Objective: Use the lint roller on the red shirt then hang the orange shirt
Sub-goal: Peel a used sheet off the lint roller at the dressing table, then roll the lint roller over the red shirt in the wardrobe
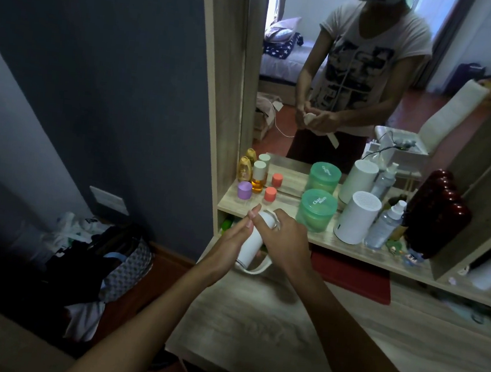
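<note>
At 12 o'clock by mirror, left hand (234, 239) & right hand (282, 238) grip lint roller (252, 241); peel sheet slowly w/ steady hold.

A white cylindrical lint roller (252, 241) with a white looped handle at its near end is held tilted above the wooden worktop (269, 324), top end pointed away. A red shirt and an orange shirt cannot be made out.
</note>
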